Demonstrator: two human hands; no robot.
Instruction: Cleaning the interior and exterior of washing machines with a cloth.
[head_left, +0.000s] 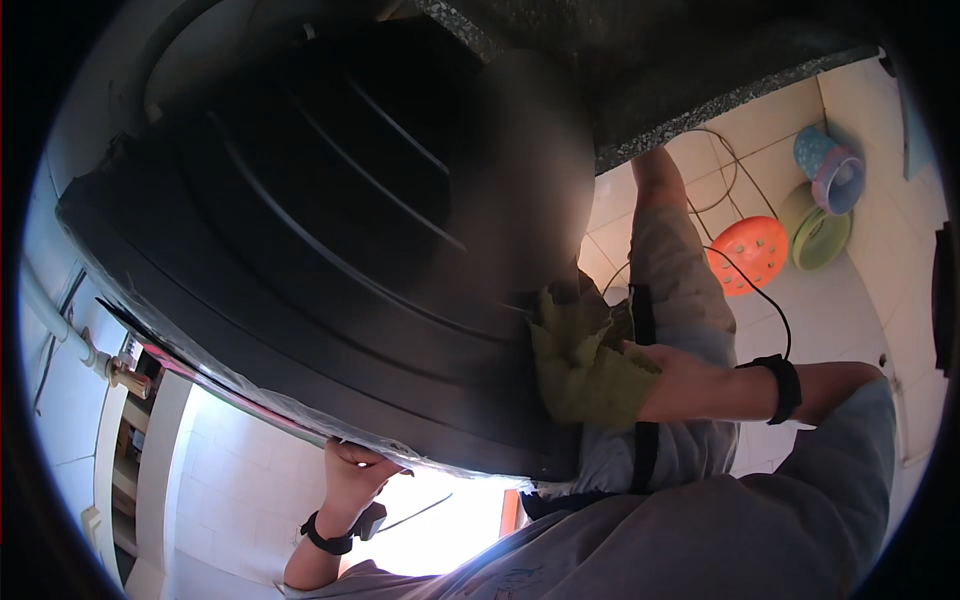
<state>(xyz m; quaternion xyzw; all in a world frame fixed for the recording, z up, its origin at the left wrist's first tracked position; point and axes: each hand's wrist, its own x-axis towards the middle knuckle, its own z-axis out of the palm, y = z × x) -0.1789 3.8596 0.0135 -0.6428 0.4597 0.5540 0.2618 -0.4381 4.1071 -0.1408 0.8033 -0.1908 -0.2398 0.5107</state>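
A large dark ribbed panel (300, 247), seemingly an appliance's casing, fills the left and middle of the view at a tilt. Clear plastic film (262, 397) runs along its lower edge. My left hand (352, 469) has its fingers at that edge, gripping it from below. In my right hand (675, 379) is a crumpled yellow-green cloth (592, 367), held near the panel's right end. The cloth hides most of those fingers. A blurred grey shape (525, 172) close to the lens covers part of the panel; I cannot tell what it is.
A speckled stone slab (697, 112) juts in above my bent leg (675, 262). On the tiled floor are an orange perforated plastic item (748, 255), a green basin (823, 238), a blue bucket (816, 150) and a loose black cable (776, 311). At left are a pipe with a tap (127, 377) and shelves (135, 480).
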